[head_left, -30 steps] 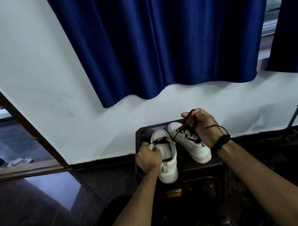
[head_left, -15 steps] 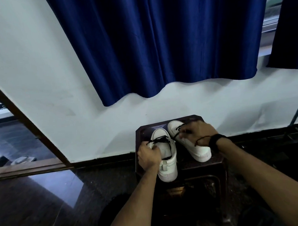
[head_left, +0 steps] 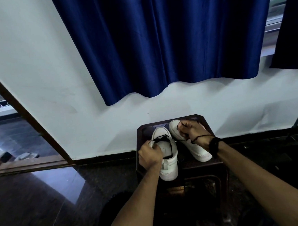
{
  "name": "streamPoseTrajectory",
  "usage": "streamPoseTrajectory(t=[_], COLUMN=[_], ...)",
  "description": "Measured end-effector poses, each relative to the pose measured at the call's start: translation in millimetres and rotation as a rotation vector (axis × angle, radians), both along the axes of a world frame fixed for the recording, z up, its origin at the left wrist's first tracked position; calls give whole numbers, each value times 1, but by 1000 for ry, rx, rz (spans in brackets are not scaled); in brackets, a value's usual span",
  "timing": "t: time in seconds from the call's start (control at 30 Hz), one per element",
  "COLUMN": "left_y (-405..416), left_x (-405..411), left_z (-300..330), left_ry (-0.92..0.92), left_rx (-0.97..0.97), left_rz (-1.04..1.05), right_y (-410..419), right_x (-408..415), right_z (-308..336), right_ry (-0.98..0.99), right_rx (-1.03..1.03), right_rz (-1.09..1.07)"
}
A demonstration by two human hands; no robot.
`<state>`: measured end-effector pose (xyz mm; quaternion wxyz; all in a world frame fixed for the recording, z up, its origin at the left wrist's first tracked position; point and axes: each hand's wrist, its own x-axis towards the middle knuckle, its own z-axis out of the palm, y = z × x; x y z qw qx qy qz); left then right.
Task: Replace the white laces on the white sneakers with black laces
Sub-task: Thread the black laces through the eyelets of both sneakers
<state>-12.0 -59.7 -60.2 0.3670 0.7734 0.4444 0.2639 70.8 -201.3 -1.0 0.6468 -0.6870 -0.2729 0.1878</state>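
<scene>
While both white sneakers sit on the dark counter (head_left: pixel 215 164), left hand (head_left: pixel 149 156) grips the left sneaker (head_left: pixel 168 158) collar; right hand (head_left: pixel 193 129) pinches black lace (head_left: pixel 160 139) over the right sneaker (head_left: pixel 198 150).

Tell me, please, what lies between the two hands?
In the head view, the left sneaker with its black lace lies between the left hand and the right hand, beside the right sneaker.

Head cam, one view only.
Looking forward and down from above, close over a dark stool (head_left: pixel 181 167) against the wall (head_left: pixel 50 67).
</scene>
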Motion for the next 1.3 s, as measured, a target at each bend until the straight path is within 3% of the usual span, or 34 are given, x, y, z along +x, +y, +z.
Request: streamPoseTrajectory(t=[0.13,0.3,0.4,0.5,0.67,0.8,0.87,1.0,1.1,1.17,1.3], left_y=[-2,-3,-4,-3,-2,-2,-13,-31,-20,-12,-6], left_x=[1,0,0,-1,5,5,3,14,23,23,11], left_z=[2,2,2,5,1,3,13,42,53,49,30], left_ry=[41,77,100,100,47,-217,-283,211,414,445,250], left_rx=[-28,-25,-15,-42,85,343,356,218,143,144,223], left_rz=[22,27,23,43,-41,-66,-172,-409,-465,-499,-526], right_y=[-8,-7,-11,-10,-20,-42,-44,-35,-31,-32,-37], right_x=[14,12,17,10,14,14,7,-15,-34,-39,-31], right_z=[9,0,13,15,27,38,35,21,10,2,-13], right_ry=[134,146,191,108,-47,49,19,-107,-207,-266,-357], right_rx=[205,189,278,299,-31,33,3,-240,-446,-580,-813], right_rz=[-183,-126,-224,-227,-121,18,78,398,591,630,596])
